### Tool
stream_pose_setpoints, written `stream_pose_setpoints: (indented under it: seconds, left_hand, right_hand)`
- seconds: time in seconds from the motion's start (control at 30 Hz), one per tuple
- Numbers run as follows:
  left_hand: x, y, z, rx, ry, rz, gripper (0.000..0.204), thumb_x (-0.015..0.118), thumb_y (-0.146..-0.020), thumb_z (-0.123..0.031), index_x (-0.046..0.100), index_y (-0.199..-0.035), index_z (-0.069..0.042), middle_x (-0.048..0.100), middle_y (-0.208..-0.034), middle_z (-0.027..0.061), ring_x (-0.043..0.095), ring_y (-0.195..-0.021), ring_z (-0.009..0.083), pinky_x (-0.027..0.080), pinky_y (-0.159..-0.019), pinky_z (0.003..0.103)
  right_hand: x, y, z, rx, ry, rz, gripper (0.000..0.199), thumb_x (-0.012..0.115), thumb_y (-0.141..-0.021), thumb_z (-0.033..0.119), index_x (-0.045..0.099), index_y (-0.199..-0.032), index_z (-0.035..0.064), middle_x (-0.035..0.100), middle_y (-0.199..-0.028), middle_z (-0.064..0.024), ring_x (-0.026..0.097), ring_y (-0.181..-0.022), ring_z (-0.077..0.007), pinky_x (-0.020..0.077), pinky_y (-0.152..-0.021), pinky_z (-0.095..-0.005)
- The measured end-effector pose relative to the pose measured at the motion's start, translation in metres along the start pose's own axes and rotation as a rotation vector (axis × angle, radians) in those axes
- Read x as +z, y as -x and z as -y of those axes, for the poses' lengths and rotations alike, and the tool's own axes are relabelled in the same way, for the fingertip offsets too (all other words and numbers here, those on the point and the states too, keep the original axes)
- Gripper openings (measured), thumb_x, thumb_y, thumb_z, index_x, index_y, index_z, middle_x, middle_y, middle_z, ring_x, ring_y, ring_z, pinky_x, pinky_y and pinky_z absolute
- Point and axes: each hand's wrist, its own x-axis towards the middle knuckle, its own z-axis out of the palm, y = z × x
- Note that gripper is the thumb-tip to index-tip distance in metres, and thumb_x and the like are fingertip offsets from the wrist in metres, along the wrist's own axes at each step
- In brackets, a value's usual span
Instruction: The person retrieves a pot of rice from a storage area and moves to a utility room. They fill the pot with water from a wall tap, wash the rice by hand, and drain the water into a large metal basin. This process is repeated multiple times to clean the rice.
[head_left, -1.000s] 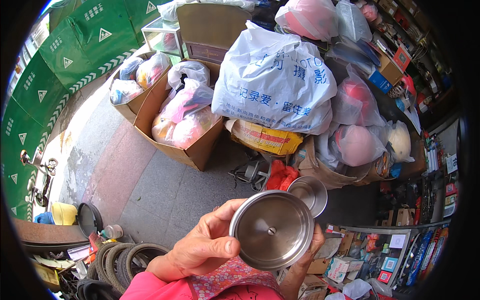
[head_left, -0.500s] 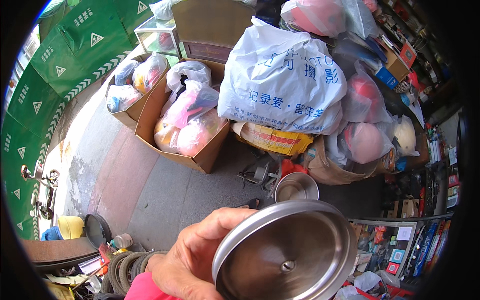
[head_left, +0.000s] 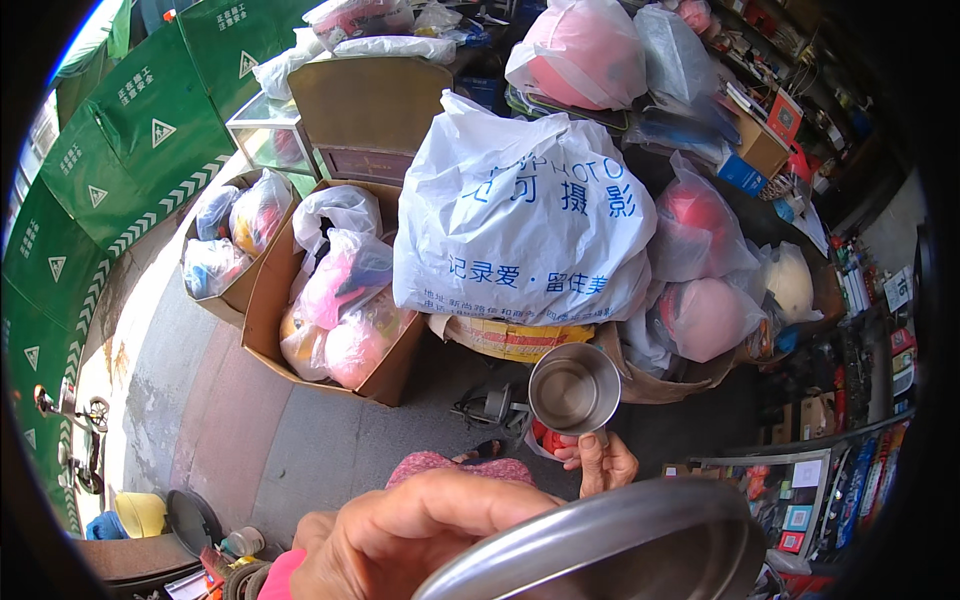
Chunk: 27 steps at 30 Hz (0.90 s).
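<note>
The left hand [head_left: 420,535] is pinching the lid [head_left: 610,545] by its rim; the right hand [head_left: 598,462] is clamping the cup [head_left: 574,388] from below. Lining the lid up squarely over the cup's mouth is likely helping it seat.

Bright daylight from the left, soft shadows, fisheye-bent dark rim
</note>
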Motion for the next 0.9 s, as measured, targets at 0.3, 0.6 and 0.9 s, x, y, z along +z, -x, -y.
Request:
stream_pose_setpoints:
  seconds: [0.3,0.6,0.9]
  left_hand:
    - [-0.015,-0.061,0.034,0.152,0.086,0.155,0.025,0.088,-0.066,-0.021,0.071,-0.08,-0.009,0.065,-0.111,0.0127,0.056,-0.113,0.0354,0.032,-0.105,0.056]
    - [-0.046,-0.088,0.003,-0.229,-0.148,0.156,0.075,0.09,-0.064,-0.026,0.051,-0.122,0.002,0.06,-0.108,0.024,0.061,-0.1,0.038,0.049,-0.089,0.051]
    - [-0.008,-0.117,0.029,0.054,0.149,-0.017,0.077,0.084,-0.073,-0.03,0.04,-0.125,0.005,0.056,-0.111,0.029,0.061,-0.099,0.0417,0.05,-0.091,0.061]
  right_hand:
    - [-0.012,-0.045,0.016,-0.033,0.042,-0.064,0.036,0.068,-0.091,0.03,0.066,-0.098,-0.0051,0.071,-0.082,-0.0102,0.069,-0.07,-0.0161,0.0506,-0.058,-0.0255]
    - [-0.011,-0.045,0.015,-0.004,0.031,-0.227,0.033,0.069,-0.09,0.027,0.066,-0.095,-0.0052,0.071,-0.082,-0.0101,0.069,-0.07,-0.0162,0.051,-0.059,-0.0264]
    - [0.02,-0.044,0.014,-0.028,-0.007,-0.409,0.027,0.07,-0.089,0.023,0.065,-0.091,-0.0042,0.07,-0.079,-0.008,0.068,-0.07,-0.0154,0.0525,-0.063,-0.0268]
